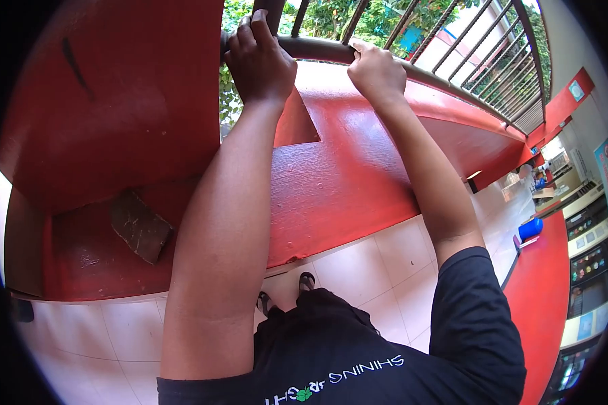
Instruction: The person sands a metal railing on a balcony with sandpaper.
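A dark metal railing (317, 48) with a thick lower bar and several thinner upright bars runs along the top of a red painted ledge (344, 162). My left hand (260, 62) is closed on the railing at its left end, beside a thicker upright, with the fingers bent over the metal. Farther right, my right hand (377, 73) grips the same lower bar, its fingers mostly hidden behind the knuckles. Both arms stretch forward over the ledge.
A red wall (128, 88) rises at the left, with a dark broken flat piece (140, 227) near its foot. Pale floor tiles (371, 277) lie under my feet. On the right are a red surface (537, 290) and a blue container (531, 228). Greenery shows beyond the railing.
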Demonstrator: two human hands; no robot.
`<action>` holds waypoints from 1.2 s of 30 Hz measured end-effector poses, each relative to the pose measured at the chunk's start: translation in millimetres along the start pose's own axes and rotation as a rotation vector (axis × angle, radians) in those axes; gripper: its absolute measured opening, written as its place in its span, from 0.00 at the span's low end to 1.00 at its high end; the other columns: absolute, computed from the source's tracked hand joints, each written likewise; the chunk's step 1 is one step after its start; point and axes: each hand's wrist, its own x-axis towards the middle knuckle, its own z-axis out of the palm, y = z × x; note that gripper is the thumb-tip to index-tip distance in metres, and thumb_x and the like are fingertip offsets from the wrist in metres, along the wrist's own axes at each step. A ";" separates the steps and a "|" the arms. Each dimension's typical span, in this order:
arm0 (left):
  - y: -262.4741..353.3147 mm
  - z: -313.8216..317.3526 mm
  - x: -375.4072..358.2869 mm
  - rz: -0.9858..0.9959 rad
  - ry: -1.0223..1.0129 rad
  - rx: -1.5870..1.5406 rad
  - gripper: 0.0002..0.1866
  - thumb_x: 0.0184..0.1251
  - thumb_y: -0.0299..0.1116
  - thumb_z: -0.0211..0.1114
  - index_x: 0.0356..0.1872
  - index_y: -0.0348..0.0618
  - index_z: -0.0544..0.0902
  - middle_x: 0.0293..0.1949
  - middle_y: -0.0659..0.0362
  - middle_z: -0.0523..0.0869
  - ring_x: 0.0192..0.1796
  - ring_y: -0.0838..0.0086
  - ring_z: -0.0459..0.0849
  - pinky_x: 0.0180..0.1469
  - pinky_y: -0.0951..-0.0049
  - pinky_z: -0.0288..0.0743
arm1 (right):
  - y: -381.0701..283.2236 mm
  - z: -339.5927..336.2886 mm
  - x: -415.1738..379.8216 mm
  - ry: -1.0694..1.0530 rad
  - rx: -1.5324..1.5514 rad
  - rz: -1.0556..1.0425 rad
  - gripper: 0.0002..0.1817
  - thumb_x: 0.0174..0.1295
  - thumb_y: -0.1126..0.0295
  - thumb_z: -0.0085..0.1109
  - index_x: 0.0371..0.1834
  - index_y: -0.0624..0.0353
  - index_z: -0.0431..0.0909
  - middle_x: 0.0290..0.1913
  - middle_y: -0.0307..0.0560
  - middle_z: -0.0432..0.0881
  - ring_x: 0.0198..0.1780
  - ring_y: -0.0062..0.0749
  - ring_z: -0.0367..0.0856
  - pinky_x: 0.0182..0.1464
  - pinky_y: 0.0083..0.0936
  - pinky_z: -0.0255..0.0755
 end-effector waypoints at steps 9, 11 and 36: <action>-2.0 -1.9 -1.1 -0.038 -0.039 -0.051 0.27 0.69 0.27 0.62 0.68 0.47 0.68 0.65 0.49 0.79 0.67 0.52 0.78 0.62 0.47 0.72 | -13.7 30.6 -12.5 0.238 -0.267 -0.144 0.18 0.75 0.66 0.43 0.59 0.55 0.82 0.56 0.53 0.88 0.44 0.46 0.93 0.42 0.43 0.87; -0.8 -1.8 -2.5 -0.029 -0.020 -0.070 0.27 0.68 0.26 0.61 0.68 0.47 0.69 0.65 0.49 0.79 0.68 0.52 0.78 0.62 0.46 0.72 | -14.0 30.6 -11.4 0.225 -0.291 -0.134 0.20 0.76 0.66 0.41 0.64 0.54 0.80 0.54 0.53 0.89 0.45 0.49 0.92 0.43 0.46 0.87; 4.9 -6.5 -2.6 -0.102 -0.077 -0.136 0.29 0.62 0.22 0.57 0.67 0.47 0.70 0.65 0.50 0.78 0.68 0.52 0.76 0.61 0.46 0.73 | -3.2 15.8 14.1 -0.033 -0.260 -0.050 0.23 0.76 0.67 0.40 0.71 0.57 0.74 0.66 0.50 0.84 0.51 0.48 0.91 0.51 0.43 0.86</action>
